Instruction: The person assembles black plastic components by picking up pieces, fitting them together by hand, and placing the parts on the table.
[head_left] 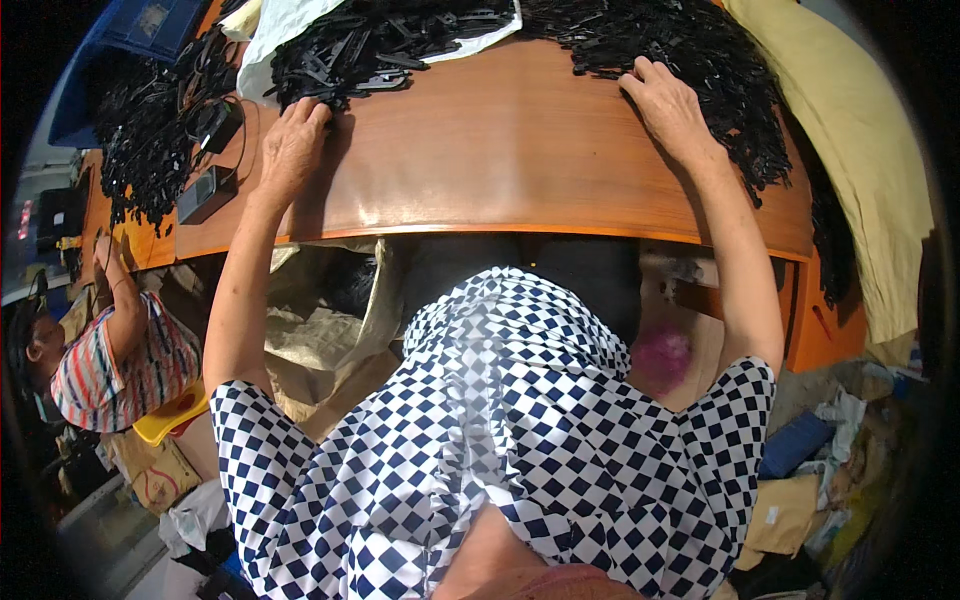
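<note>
Two heaps of thin black plastic pieces, one toward the left point(350, 50) and one toward the right point(690, 65), lie along the far side of a brown wooden table point(450, 160). At the near edge of the left heap my left hand point(294, 148) rests with its fingers curled down and pressed together. My right hand point(668, 108) touches the near left edge of the right heap, its fingers bent inward. Whatever lies under the fingertips of either hand is too small or hidden to make out. Bare tabletop separates the two hands.
White sheeting point(262, 60) lies under the left heap. Left of it are black box-shaped devices with cables point(208, 194), another black heap point(145, 140) and a blue crate point(150, 30). Yellowish cloth point(850, 150) drapes at right. An open sack point(375, 310) stands below; a co-worker point(125, 350) sits left.
</note>
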